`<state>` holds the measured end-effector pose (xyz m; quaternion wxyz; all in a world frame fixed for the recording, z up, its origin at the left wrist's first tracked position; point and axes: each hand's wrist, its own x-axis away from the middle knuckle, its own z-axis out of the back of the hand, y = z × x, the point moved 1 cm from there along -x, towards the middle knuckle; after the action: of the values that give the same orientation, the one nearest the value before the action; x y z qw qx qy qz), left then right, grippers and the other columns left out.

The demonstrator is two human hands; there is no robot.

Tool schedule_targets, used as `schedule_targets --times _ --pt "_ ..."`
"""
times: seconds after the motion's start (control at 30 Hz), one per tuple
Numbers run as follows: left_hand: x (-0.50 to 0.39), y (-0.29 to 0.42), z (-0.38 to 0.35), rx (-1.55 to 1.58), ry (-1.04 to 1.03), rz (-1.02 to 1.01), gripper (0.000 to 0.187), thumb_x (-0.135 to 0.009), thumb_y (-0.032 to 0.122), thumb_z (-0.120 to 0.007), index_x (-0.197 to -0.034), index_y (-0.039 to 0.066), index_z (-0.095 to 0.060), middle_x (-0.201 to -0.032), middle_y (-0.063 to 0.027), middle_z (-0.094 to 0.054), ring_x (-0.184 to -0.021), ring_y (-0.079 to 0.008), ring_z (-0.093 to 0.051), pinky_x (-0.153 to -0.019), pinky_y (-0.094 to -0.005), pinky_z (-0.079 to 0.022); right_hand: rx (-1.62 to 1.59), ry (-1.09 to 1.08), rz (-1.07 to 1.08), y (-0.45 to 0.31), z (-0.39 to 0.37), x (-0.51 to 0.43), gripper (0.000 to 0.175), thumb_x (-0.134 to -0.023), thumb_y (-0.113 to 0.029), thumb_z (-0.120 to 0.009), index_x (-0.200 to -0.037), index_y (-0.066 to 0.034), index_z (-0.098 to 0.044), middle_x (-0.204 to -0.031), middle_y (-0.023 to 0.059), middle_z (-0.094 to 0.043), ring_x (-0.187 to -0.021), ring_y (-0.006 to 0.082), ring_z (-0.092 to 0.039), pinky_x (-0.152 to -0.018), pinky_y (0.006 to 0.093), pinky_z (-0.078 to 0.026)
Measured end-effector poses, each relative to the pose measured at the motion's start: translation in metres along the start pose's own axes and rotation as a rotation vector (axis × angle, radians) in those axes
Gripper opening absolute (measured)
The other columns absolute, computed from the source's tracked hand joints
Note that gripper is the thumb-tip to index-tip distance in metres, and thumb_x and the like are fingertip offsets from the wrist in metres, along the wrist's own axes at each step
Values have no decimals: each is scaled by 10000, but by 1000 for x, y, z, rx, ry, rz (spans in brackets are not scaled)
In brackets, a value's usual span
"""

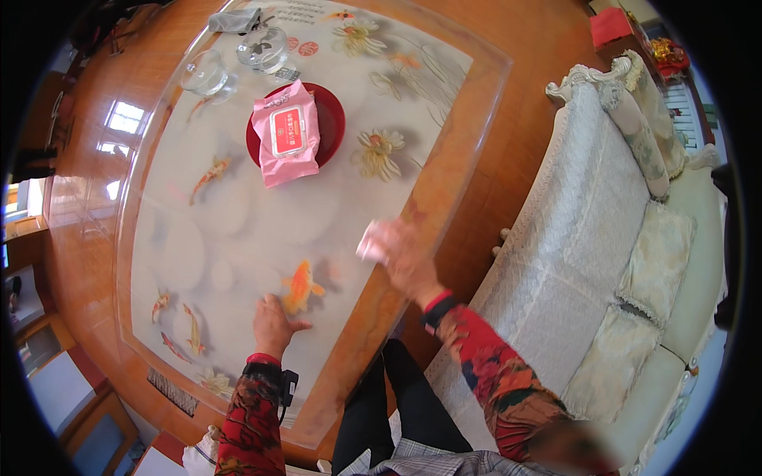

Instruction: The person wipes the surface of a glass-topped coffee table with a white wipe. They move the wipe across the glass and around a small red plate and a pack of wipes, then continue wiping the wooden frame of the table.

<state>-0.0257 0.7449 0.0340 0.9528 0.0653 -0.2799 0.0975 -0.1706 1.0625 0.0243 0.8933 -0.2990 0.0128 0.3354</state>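
Observation:
My right hand is over the right part of a coffee table with a koi and lotus picture on its top. It grips a white wipe or cloth, slightly blurred. My left hand rests on the tabletop beside the orange fish picture, thumb spread, nothing seen in it. Farther up the table, a pink pack of wet wipes lies tilted on a round red tray.
Two clear glass vessels and a folded grey cloth stand at the table's far left. A pale sofa with cushions runs along the right. Cabinets line the lower left.

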Motion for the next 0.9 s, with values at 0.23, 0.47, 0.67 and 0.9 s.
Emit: schedule_targets --times 0.23,0.47,0.67,0.9 --pt "2 4 2 114 7 131 917 -483 595 -921 -1038 0 -498 -991 -163 -594 -880 -331 -637 -749 -402 -562 366 194 -232 125 29 -97 595 -885 -176 -636 -1459 -142 -480 -1516 121 -461 -1426 372 -396 -1201 488 -308" --pt "7 13 20 196 46 105 814 -540 506 -945 -1033 20 -515 -970 -178 -609 -849 -359 -638 -724 -427 -554 248 136 -141 153 37 -107 654 -885 -221 -668 -1487 -114 -434 -1549 174 -409 -1449 403 -359 -1224 501 -269" --pt "-23 31 76 689 -60 142 380 -888 327 -771 -876 9 -562 -785 -188 -647 -744 -371 -646 -665 -445 -512 263 116 -125 150 44 -109 642 -890 -216 -647 -1487 -110 -435 -1560 172 -404 -1452 402 -361 -1217 508 -275" --pt "-163 22 170 1084 405 289 306 -1013 296 -613 -941 -1 -619 -723 -91 -659 -600 -186 -650 -614 -344 -534 275 104 -137 142 48 -113 647 -870 -220 -639 -1474 -87 -447 -1554 200 -412 -1445 419 -373 -1210 529 -280"
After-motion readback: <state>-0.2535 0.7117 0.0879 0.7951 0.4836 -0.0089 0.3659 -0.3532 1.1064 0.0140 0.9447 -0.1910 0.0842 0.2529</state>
